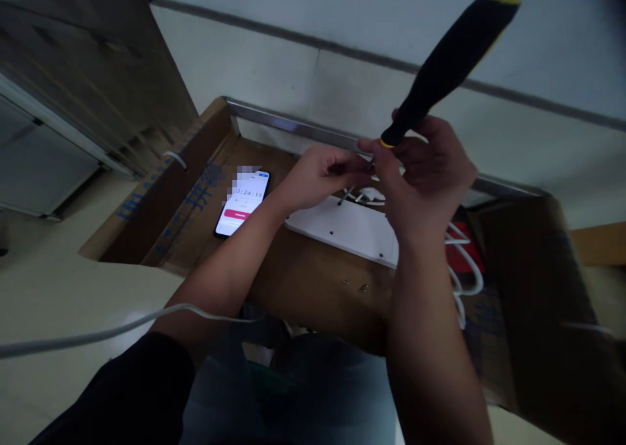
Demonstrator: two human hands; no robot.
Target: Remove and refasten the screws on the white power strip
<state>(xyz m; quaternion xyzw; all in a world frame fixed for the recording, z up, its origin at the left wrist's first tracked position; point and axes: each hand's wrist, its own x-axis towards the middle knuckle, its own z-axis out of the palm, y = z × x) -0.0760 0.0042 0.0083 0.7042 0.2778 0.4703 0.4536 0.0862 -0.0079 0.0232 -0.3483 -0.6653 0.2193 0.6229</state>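
My right hand (423, 171) grips a black and yellow screwdriver (450, 57) near the lower end of its handle. The handle slants up to the right, and fingers mostly cover the shaft. My left hand (325, 174) is closed in a pinch beside the screwdriver's lower end; what lies between its fingertips is hidden. Below both hands rests a long white casing (347, 231), like a power strip, with several dark screw holes. Small screws (362, 288) lie on the cardboard (303, 272) in front of it. A white plug-like piece (372, 195) shows behind the casing.
A phone (243, 205) with a lit timer screen lies left of my left forearm. Coiled white cable (467, 262) and a red object (460, 246) are at the right. Cardboard walls (151, 190) flank the surface, with a metal rail (293, 124) behind. Another cable (122, 327) crosses the lower left.
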